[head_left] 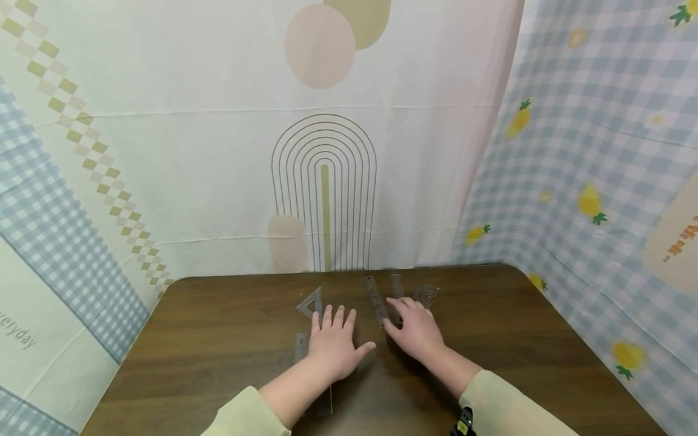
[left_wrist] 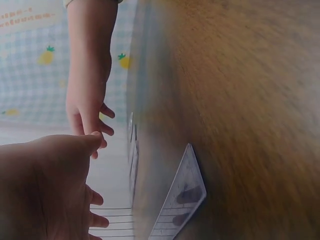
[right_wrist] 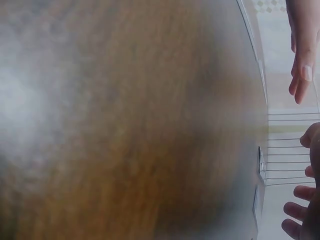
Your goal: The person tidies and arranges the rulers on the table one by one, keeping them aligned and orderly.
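Observation:
In the head view my left hand [head_left: 334, 346] is spread with straight fingers, palm down over the table. Close to its fingertips lies a clear triangular set square [head_left: 318, 298]. A clear ruler [head_left: 301, 344] runs partly hidden beneath this hand and forearm. The left wrist view shows a clear flat piece [left_wrist: 182, 192] on the wood, with fingers reflected in it. My right hand [head_left: 418, 330], fingers loosely bent, holds nothing visible. It overlaps the lower end of a short clear ruler [head_left: 397, 283]. A patterned clear ruler [head_left: 374, 298] lies by its thumb, and a protractor [head_left: 427, 295] beyond its fingers.
The brown wooden table [head_left: 218, 339] has rounded far corners and meets a printed cloth backdrop [head_left: 218, 181]. Checked cloth with pineapples [head_left: 589, 121] hangs at the right. A clear straight edge [head_left: 330, 399] shows below the left forearm. A dark wristband [head_left: 464, 422] sits by the right sleeve.

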A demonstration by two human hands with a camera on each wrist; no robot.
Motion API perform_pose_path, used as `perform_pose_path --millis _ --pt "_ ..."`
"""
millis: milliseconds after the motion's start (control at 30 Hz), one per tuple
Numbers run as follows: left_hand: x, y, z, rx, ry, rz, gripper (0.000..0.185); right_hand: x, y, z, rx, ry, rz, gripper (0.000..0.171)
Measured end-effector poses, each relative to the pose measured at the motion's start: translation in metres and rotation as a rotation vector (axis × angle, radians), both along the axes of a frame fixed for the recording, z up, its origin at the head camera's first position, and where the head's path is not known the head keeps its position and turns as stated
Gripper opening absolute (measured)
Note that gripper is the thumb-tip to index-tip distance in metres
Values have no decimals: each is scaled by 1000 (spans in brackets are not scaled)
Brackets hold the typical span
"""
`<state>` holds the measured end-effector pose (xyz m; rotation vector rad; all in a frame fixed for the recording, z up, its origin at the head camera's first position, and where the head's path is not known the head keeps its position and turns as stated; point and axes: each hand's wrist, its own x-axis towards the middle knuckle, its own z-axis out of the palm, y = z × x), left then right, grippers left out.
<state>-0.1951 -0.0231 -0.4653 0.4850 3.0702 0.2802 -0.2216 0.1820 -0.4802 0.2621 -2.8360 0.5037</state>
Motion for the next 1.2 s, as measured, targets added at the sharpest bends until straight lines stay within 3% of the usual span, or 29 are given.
perform_pose_path --millis 733,1200 --pt "-18 31 -7 -56 -46 23 84 -24 14 -3 43 -15 58 55" --pt "-26 44 -13 -161 -112 38 86 -41 19 -6 87 -75 108 55"
